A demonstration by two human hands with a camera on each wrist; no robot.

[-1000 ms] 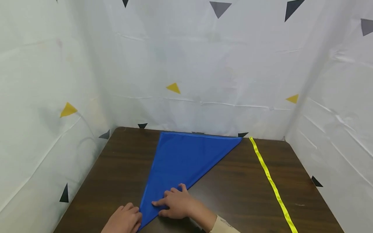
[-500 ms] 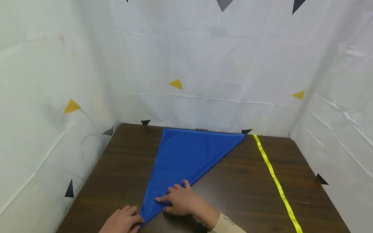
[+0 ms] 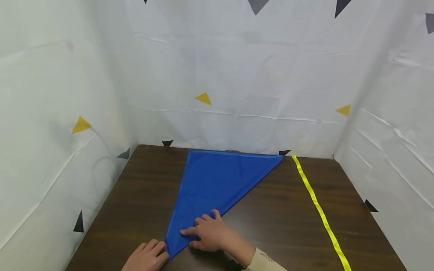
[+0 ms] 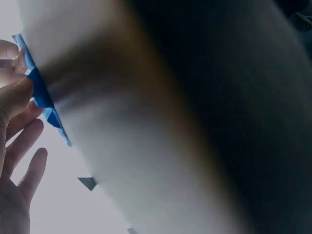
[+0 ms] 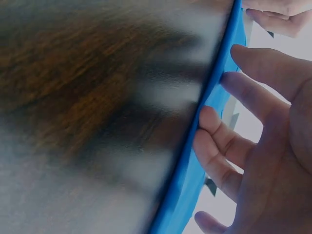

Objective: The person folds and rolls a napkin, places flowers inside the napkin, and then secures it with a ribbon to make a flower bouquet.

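A blue cloth (image 3: 210, 184) lies flat on the brown table in a triangle, with hemmed borders along its left and far sides. Its narrow near corner is at my left hand (image 3: 147, 256), whose curled fingers and thumb pinch the edge there. In the left wrist view, the thumb of that hand (image 4: 17, 126) is against a wrinkled strip of the cloth (image 4: 41, 92). My right hand (image 3: 208, 233) rests spread on the cloth just beyond that corner, fingertips pressing it near the slanted edge. The right wrist view has the right hand's (image 5: 258, 126) fingertips along the cloth's edge (image 5: 183, 185).
A yellow ribbon-like strip (image 3: 317, 207) runs from the far edge of the dark wood table (image 3: 271, 226) toward the near right. White sheets (image 3: 237, 75) with black, grey and yellow triangles stand around the table's back and sides.
The cloth's near corner has moved slightly away and to the right with my left hand. My right hand stays at the same place on the cloth. The head view has shifted a little.
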